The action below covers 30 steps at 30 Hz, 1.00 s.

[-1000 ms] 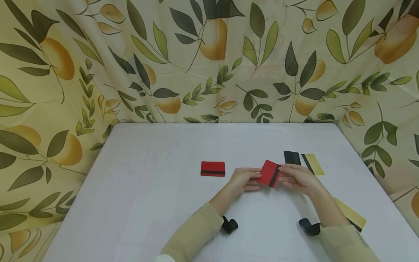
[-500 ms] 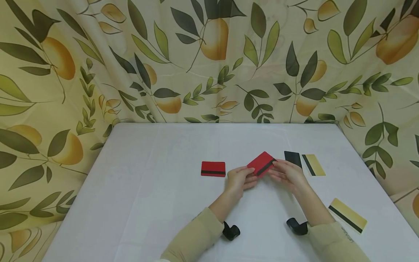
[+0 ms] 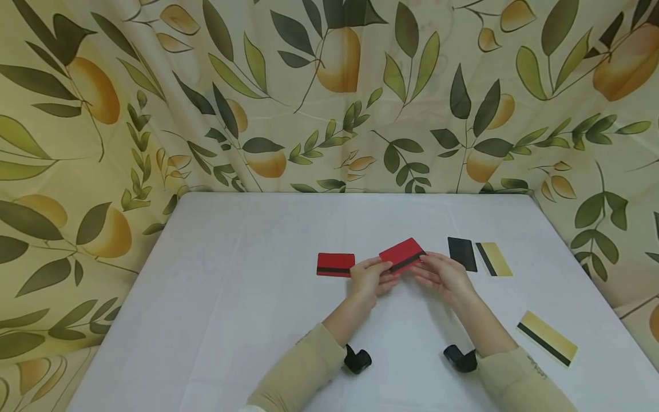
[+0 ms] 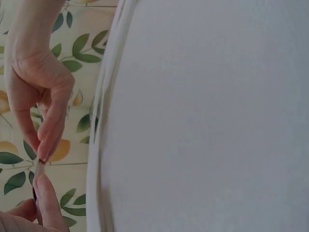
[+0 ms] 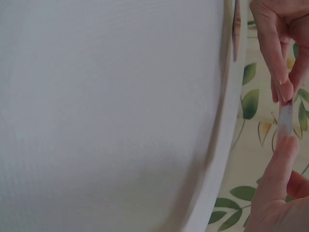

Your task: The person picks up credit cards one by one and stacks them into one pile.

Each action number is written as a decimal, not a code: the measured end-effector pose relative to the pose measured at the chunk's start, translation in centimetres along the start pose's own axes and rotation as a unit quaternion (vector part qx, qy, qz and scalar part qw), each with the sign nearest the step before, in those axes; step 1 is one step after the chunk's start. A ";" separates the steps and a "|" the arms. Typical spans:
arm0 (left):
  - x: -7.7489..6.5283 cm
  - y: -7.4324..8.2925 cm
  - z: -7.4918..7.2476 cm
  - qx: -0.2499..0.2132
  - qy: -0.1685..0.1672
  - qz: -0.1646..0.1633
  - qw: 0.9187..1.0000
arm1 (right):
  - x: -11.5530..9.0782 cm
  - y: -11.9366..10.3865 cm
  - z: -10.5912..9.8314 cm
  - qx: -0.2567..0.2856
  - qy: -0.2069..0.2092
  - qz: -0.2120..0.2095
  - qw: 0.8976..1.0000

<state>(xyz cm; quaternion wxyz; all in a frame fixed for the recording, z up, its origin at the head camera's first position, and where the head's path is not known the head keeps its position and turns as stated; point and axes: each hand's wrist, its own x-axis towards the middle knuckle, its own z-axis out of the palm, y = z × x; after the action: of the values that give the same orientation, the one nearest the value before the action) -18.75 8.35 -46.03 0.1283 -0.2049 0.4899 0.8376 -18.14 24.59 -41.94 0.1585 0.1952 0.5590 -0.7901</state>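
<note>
A red card with a black stripe [image 3: 400, 252] is held up tilted between both hands above the white table. My left hand [image 3: 366, 281] pinches its lower left end, thumb on top. At its right end, my right hand [image 3: 447, 278] pinches the corner with thumb and fingers. Both wrist views show the card [image 5: 285, 118] edge-on, a thin strip between two sets of fingertips. A second red card [image 3: 336, 264], also striped, lies flat just left of my left hand.
Behind my right hand lie a black card [image 3: 462, 254] and a gold card with a dark stripe [image 3: 494, 259], side by side. Another gold card [image 3: 548, 337] lies right of my right forearm. A patterned curtain [image 3: 329, 114] hangs behind the table [image 3: 247, 240].
Both hands have moved left with the red card, which has turned so its stripe runs along the lower edge. The gold card by my right forearm is now fully uncovered.
</note>
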 end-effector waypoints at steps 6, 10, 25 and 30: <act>0.5 1.4 -1.2 0.038 -0.049 -0.018 0.998 | 0.4 -0.3 -0.5 -0.056 -0.030 0.021 0.998; 1.0 2.4 -2.2 0.069 -0.063 -0.043 0.995 | 0.5 -0.8 -0.8 -0.093 -0.050 0.033 0.994; 2.2 5.3 -5.9 0.134 -0.062 -0.072 0.986 | 1.9 0.2 1.2 -0.183 -0.063 0.037 0.980; 2.6 5.8 -7.0 0.134 -0.059 -0.067 0.987 | 2.5 1.1 2.4 -0.188 -0.058 0.033 0.980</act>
<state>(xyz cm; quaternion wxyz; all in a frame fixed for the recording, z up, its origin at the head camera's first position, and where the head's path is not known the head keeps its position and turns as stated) -21.90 -0.56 -45.82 0.2385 -0.1686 0.5744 0.7647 -20.12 21.87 -43.38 0.2508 0.1346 0.6810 -0.6747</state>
